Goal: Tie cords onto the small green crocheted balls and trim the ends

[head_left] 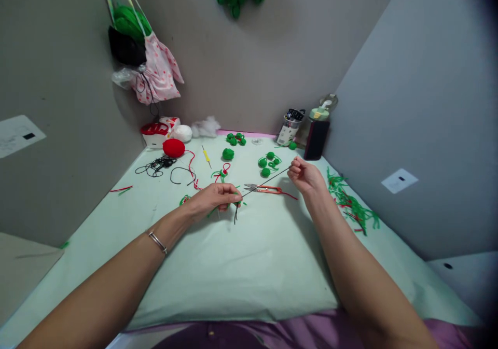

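Observation:
A black thread [268, 180] runs taut between my two hands. My left hand [218, 198] is closed in a pinch on a small green yarn piece [236, 203], mostly hidden by the fingers, with dark thread ends hanging below it. Raised to the right, my right hand [305, 175] has its fingers closed on the far end of the thread. Orange-handled thread snips [268, 189] lie on the table beneath the thread. Just beyond my left hand rests a red and green yarn piece [222, 173]. Several small green balls [265, 172] lie behind the snips.
Green and red yarn scraps [356, 206] lie at the right. At the left are a red yarn ball [174, 148], tangled black cord [155, 166] and a yellow-handled hook [206, 155]. A phone [317, 140] leans at the back right beside a pen tin [289, 128].

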### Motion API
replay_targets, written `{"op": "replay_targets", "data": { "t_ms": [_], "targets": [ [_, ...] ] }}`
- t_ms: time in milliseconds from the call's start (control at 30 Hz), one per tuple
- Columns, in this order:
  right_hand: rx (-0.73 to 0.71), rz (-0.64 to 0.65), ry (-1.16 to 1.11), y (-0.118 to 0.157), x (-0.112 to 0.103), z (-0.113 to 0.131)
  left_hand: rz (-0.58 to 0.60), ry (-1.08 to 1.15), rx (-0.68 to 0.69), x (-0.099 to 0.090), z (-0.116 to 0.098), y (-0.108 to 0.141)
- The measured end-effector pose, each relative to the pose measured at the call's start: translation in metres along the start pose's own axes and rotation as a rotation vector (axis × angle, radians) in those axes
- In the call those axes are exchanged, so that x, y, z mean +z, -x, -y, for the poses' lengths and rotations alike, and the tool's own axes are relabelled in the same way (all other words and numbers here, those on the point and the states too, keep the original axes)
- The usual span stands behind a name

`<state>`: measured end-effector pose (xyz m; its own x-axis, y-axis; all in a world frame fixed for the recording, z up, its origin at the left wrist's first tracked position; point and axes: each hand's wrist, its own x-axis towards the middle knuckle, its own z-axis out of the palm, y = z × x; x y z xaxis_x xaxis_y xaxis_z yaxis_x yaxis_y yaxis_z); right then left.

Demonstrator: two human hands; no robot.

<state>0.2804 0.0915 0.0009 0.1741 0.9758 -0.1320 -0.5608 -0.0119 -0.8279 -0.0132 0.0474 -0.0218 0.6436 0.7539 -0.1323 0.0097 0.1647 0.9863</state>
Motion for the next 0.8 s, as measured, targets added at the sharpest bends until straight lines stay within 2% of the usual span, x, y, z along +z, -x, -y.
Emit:
{"op": "replay_targets", "data": {
  "t_ms": [300, 667, 733, 800],
  "targets": [
    [-0.09, -0.095, 0.011, -0.007, -0.011, 0.007, 0.002, -0.006, -0.018, -0.001, 0.0, 0.0],
    [-0.252, -0.176, 0.174, -0.004, -0.008, 0.008, 0.005, -0.005, -0.017, -0.002, 0.0, 0.0],
    [-0.256, -0.116, 0.255, 0.003, 0.0, 0.007, -0.004, -0.002, -0.011, -0.002, 0.0, 0.0],
    [-0.269, 0.065, 0.425, 0.015, 0.012, 0.005, -0.017, -0.004, -0.003, -0.002, -0.001, 0.0]
  ]
}}
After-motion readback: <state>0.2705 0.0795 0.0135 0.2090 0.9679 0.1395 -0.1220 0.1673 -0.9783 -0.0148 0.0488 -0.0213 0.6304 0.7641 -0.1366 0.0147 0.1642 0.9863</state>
